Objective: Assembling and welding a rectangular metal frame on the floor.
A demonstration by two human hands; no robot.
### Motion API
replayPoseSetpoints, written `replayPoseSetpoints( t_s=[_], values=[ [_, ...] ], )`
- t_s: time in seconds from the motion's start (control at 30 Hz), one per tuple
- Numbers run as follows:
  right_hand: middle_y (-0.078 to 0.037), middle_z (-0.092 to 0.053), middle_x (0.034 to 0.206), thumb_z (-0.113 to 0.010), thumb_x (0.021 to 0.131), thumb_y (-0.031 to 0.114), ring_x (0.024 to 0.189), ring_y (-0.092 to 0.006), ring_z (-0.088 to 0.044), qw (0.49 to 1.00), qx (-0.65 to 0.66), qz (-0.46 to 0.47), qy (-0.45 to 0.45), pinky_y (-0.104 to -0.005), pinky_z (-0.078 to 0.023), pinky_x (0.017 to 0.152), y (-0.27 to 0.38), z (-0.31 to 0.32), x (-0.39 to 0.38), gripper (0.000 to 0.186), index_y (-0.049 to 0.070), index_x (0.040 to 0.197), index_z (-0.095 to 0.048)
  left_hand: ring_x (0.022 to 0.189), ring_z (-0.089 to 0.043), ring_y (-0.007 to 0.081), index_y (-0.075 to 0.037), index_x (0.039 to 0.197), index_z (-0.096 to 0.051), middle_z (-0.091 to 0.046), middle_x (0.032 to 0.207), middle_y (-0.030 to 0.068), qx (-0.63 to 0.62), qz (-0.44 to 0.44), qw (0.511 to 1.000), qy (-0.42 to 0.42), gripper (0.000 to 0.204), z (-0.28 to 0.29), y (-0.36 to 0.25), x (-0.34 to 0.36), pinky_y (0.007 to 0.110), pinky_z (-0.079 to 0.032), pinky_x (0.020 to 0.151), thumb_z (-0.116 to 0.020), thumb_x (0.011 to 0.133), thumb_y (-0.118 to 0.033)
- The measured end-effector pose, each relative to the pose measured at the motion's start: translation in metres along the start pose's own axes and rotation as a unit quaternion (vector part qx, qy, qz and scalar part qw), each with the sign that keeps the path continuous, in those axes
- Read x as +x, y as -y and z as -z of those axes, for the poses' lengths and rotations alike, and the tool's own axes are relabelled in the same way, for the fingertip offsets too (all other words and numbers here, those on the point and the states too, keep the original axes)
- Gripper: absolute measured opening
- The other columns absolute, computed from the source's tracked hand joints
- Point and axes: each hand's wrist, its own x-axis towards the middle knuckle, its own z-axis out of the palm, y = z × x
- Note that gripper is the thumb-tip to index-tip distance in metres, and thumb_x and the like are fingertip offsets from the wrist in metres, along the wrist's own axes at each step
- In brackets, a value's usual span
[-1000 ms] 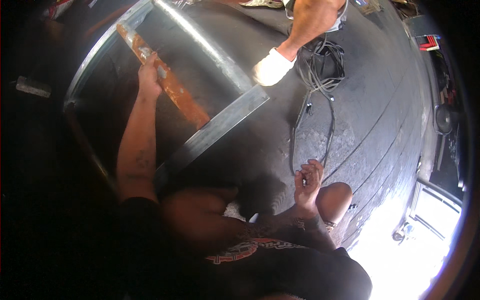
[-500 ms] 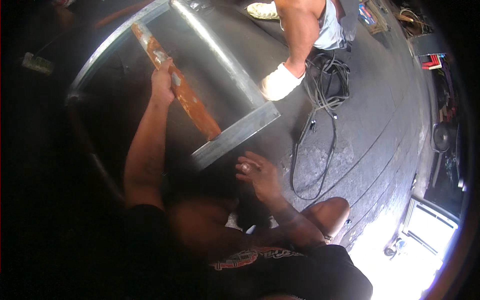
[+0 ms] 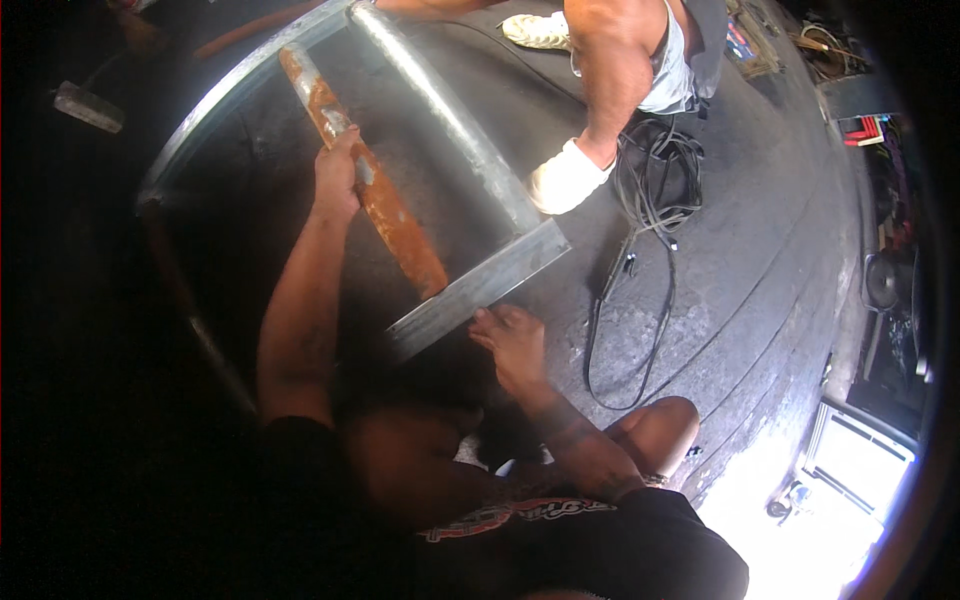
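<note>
My left hand [image 3: 338, 180] is wrapped round a rusty, flat metal bar [image 3: 390, 225], orange-brown with grey patches. The bar lies inside a grey metal frame [image 3: 490, 275], its near end meeting the frame's near crosspiece. A round silvery tube [image 3: 440, 105] runs alongside the bar, up to the same crosspiece. My right hand [image 3: 517, 350] is at the crosspiece's near edge, fingers stretched toward it and fingertips at or against the metal. Nothing shows in that hand, though its palm side is partly hidden.
Opposite me is another person, whose white-covered foot [image 3: 570, 180] is by the tube's near end; an arm [image 3: 440, 6] reaches the frame's far side. Coiled black cable [image 3: 660, 180] lies on the dark floor [image 3: 740, 270]. A pale block [image 3: 88, 107] lies far left.
My right hand has moved from a curled pose short of the crosspiece to its edge. The frame, bar and left hand appear slightly lower and further right in view.
</note>
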Motion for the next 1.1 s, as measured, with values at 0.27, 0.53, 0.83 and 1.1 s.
replayPoseSetpoints(
  t_s=[0.27,0.53,0.83,1.1],
  values=[
    [-0.008,-0.063,0.076,-0.069,0.084,0.010,0.066,-0.0140,-0.061,0.999,0.010,0.033,-0.018,-0.0265,-0.051,0.062,-0.005,-0.003,0.002,0.017,-0.005,0.082,-0.060,0.069,-0.057,0.0219,-0.001,0.106,-0.049,-0.054,0.080,0.0084,-0.008,0.030,1.000,-0.001,0.035,0.007,0.000,0.001,0.039,-0.049,0.060,-0.064,0.084,-0.025],
    [-0.006,-0.062,0.074,-0.071,0.082,0.006,0.064,-0.0123,-0.059,0.999,0.014,0.030,-0.025,-0.0257,-0.051,0.061,-0.007,-0.001,0.005,0.014,-0.002,0.080,-0.060,0.063,-0.056,0.0236,-0.005,0.103,-0.046,-0.054,0.076,0.0105,-0.013,0.036,0.999,-0.002,0.033,0.006,0.000,-0.001,0.040,-0.049,0.058,-0.065,0.084,-0.024],
    [-0.005,-0.061,0.072,-0.071,0.082,0.008,0.064,-0.0117,-0.059,1.000,0.014,0.005,-0.019,-0.0254,-0.051,0.061,-0.007,-0.002,0.008,0.016,-0.001,0.076,-0.058,0.063,-0.056,0.0235,-0.004,0.103,-0.046,-0.054,0.075,0.0105,-0.022,0.022,0.999,-0.019,0.033,0.004,0.002,-0.003,0.039,-0.049,0.058,-0.065,0.085,-0.023],
    [-0.005,-0.063,0.074,-0.071,0.081,0.007,0.064,-0.0120,-0.060,0.999,0.007,0.029,-0.018,-0.0248,-0.050,0.059,-0.011,0.000,0.007,0.014,-0.003,0.082,-0.061,0.063,-0.056,0.0228,-0.003,0.103,-0.048,-0.054,0.075,0.0105,-0.020,-0.006,1.000,0.000,0.032,0.001,0.003,-0.005,0.038,-0.048,0.057,-0.064,0.085,-0.024]
  ],
)
